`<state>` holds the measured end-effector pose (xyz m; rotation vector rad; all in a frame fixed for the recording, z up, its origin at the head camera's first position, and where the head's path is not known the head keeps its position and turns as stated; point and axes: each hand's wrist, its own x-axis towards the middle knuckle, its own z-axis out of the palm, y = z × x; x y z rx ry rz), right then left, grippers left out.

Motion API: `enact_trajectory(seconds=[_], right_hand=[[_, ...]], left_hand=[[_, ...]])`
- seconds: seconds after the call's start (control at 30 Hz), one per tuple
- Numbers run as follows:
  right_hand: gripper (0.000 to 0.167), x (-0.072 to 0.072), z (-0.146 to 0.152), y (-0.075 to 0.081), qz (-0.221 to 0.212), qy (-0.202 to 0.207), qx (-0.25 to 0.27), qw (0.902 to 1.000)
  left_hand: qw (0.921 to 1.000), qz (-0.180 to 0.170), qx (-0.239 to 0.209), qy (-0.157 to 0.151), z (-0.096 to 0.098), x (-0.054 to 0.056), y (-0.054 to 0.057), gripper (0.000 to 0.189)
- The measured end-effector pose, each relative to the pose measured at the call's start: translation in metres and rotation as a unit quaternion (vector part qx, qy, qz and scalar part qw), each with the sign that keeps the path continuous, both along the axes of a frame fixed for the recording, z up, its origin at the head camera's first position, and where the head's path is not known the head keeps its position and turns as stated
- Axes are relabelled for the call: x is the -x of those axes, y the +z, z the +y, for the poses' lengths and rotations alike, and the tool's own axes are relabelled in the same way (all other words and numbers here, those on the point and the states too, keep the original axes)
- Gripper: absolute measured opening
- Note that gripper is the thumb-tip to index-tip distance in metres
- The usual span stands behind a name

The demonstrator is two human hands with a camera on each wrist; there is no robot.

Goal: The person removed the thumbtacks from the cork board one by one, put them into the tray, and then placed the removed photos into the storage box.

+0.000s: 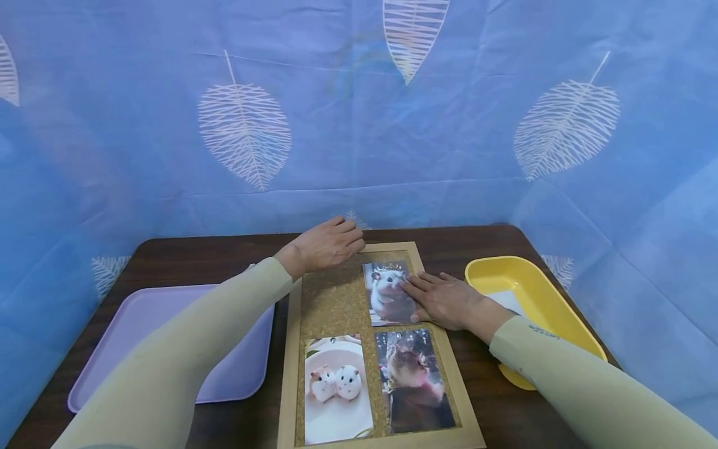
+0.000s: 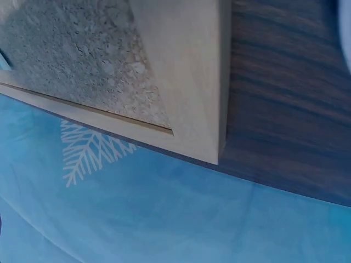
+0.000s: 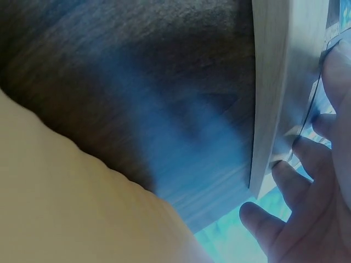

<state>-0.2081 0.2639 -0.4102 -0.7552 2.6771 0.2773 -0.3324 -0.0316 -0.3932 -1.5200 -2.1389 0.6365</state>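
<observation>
A cork board [image 1: 331,293] with a pale wooden frame [image 2: 192,82] lies on the table. My right hand [image 1: 443,300] rests with spread fingers on the right side of a photo of a white hamster wearing a crown [image 1: 387,296]. In the right wrist view, the fingers [image 3: 290,183] reach across the board's frame. My left hand [image 1: 331,244] hovers by the board's far edge, its fingers bent down. Its thumb and anything pinched under it are hidden. Below lie a photo of two white hamsters [image 1: 336,386] and a darker hamster photo [image 1: 414,380].
A purple tray [image 1: 235,374] stands left of the board, partly behind my left arm. On the right is a yellow tray [image 1: 527,280] holding something white [image 1: 507,302], partly under my right arm. A blue leaf-patterned cloth [image 1: 353,125] hangs behind the dark wooden table [image 1: 471,237].
</observation>
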Motion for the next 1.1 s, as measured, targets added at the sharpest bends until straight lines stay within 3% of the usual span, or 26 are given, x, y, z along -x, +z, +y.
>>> enact_trajectory(seconds=[0.47, 0.63, 1.1], right_hand=[[0.073, 0.000, 0.001, -0.003, 0.006, 0.011, 0.017, 0.9998], [0.072, -0.001, -0.001, -0.001, 0.003, 0.011, 0.028, 0.9995], [0.071, -0.003, -0.002, 0.002, 0.003, 0.014, 0.050, 0.9987]], left_hand=[[0.9990, 0.003, -0.044, -0.009, -0.032, -0.015, 0.007, 0.014], [0.9983, 0.012, -0.058, -0.002, -0.048, -0.022, 0.005, 0.012], [0.9914, -0.017, -0.129, 0.013, -0.103, -0.036, -0.004, 0.011]])
